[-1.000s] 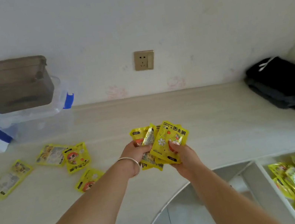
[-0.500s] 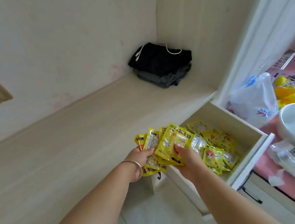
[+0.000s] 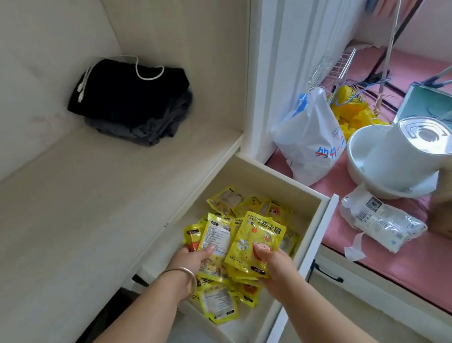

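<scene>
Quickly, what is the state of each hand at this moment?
Left hand: closed, holding a fan of yellow packets over the open drawer.
Right hand: closed, pinching the same yellow packets with its thumb on top.

yellow sachets (image 3: pixel 248 242) | fanned bunch, held upright; above open drawer (image 3: pixel 315 231) holding more sachets
</scene>
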